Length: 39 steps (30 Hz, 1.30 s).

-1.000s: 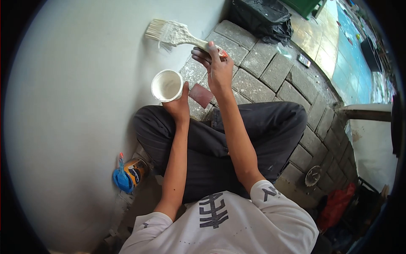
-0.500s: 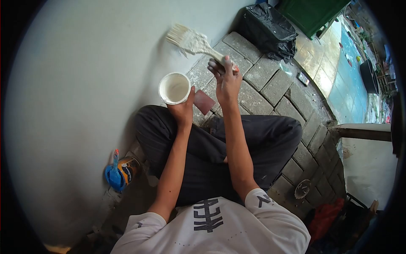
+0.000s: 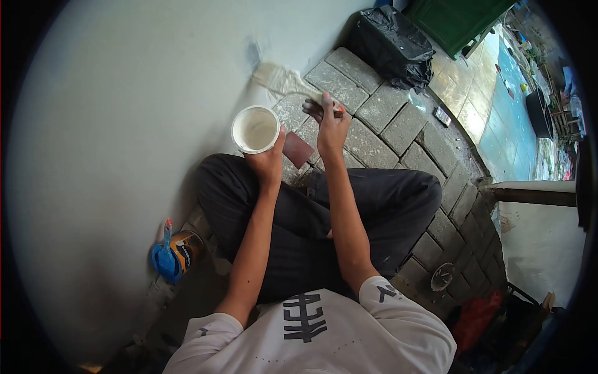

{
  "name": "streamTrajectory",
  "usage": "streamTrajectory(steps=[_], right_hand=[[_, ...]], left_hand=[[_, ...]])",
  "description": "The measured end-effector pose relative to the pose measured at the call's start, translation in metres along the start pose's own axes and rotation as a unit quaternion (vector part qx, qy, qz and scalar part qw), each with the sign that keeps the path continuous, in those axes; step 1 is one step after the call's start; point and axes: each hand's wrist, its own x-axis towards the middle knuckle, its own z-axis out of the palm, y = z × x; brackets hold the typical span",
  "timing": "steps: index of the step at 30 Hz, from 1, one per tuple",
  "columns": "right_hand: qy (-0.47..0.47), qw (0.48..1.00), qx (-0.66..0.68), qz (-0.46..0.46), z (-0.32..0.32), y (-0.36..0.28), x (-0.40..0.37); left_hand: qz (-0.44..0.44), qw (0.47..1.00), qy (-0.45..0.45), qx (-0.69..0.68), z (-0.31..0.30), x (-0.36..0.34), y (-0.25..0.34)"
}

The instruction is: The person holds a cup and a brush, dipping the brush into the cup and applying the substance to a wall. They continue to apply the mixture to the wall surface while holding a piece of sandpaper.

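My left hand [image 3: 268, 163] is wrapped round a white cup [image 3: 255, 129] with pale paint coating its inside. Closed on the handle of a wide paintbrush [image 3: 280, 80], my right hand [image 3: 331, 124] is up and to the right of the cup. The brush is covered in whitish paint, and its bristles point left at the white wall [image 3: 124, 137]; whether they touch it I cannot tell. A reddish-brown square piece [image 3: 298, 149] shows just right of my left hand, over the paving.
A blue and orange can [image 3: 176, 257] with a blue brush stands at lower left by the wall. A black plastic bag [image 3: 395, 47] sits at the top on grey paving [image 3: 402, 128], near a green container [image 3: 458, 22]. A round dish [image 3: 443, 277] lies at lower right.
My right hand and the paintbrush have moved down slightly, with the bristles lower along the wall. My left hand and the cup have barely shifted.
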Motion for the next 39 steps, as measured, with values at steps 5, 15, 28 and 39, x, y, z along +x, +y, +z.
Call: streamTrajectory(steps=[5, 15, 28, 39], right_hand=[[-0.048, 0.997, 0.062, 0.0, 0.037, -0.024, -0.002], [-0.003, 0.991, -0.114, -0.064, -0.004, -0.003, 0.009], [0.007, 0.97, -0.232, -0.065, -0.036, 0.037, 0.009], [-0.036, 0.998, 0.033, -0.04, 0.045, -0.048, -0.015]], left_hand=[[0.015, 0.999, -0.011, 0.043, -0.001, -0.001, 0.004], [-0.005, 0.999, -0.017, 0.034, -0.003, -0.003, -0.001], [0.017, 0.999, -0.031, 0.037, 0.001, -0.002, 0.005], [0.046, 0.998, -0.016, 0.031, 0.0, -0.001, -0.003]])
